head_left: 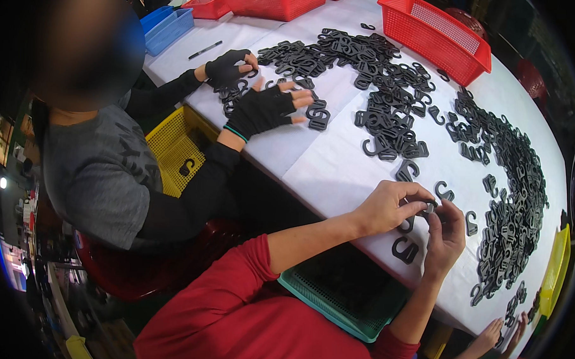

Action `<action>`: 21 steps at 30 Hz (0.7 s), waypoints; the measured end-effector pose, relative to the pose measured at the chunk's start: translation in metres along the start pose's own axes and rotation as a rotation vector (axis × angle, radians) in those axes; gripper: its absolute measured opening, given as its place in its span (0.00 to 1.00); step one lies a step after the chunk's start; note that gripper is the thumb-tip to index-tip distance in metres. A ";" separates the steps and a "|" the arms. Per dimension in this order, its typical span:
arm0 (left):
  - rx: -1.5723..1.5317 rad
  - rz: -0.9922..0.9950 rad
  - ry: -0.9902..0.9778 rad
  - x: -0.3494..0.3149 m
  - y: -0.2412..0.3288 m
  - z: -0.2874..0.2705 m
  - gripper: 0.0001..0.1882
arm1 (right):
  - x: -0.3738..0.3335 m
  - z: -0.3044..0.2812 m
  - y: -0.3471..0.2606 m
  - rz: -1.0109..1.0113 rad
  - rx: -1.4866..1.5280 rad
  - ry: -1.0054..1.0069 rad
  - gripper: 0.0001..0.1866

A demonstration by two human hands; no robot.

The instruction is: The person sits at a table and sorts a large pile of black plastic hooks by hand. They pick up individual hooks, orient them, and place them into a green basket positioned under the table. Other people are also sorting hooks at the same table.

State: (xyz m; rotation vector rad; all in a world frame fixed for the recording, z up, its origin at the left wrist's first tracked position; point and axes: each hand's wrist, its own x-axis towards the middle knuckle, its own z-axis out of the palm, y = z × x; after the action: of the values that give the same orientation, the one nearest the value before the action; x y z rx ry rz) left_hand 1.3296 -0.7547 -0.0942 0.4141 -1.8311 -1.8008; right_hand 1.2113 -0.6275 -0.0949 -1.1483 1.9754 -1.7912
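Note:
Near the table's front edge, my left hand (388,207) and my right hand (446,238) are close together, fingertips closed on one small black plastic hook (429,208). Fingers cover much of that hook. Loose black hooks lie on the white tabletop around my hands: one hook (405,249) just below, another hook (471,223) to the right, and a hook (407,170) beyond my left hand. Farther off is a large heap of black hooks (391,113), with a second long heap (516,194) along the right side.
On the left a co-worker's black-gloved hands (261,109) reach over hooks. Another person's hands (488,338) are at the lower right. A red basket (431,42) stands at the back. Below the table edge are a green basket (333,320) and a yellow basket (174,156).

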 end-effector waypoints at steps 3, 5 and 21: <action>-0.086 -0.005 0.065 -0.001 -0.002 0.002 0.10 | -0.003 0.000 0.004 -0.110 -0.121 0.059 0.11; -0.076 -0.022 0.058 -0.003 0.000 0.001 0.08 | -0.007 0.000 0.002 -0.112 -0.109 0.041 0.11; -0.040 0.015 0.062 -0.006 0.001 0.000 0.10 | -0.018 0.007 -0.005 -0.383 -0.153 0.020 0.14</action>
State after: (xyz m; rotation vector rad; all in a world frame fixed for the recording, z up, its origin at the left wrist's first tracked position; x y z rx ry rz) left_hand 1.3346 -0.7511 -0.0944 0.4351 -1.7492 -1.7921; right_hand 1.2297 -0.6194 -0.0974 -1.6592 2.0406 -1.8488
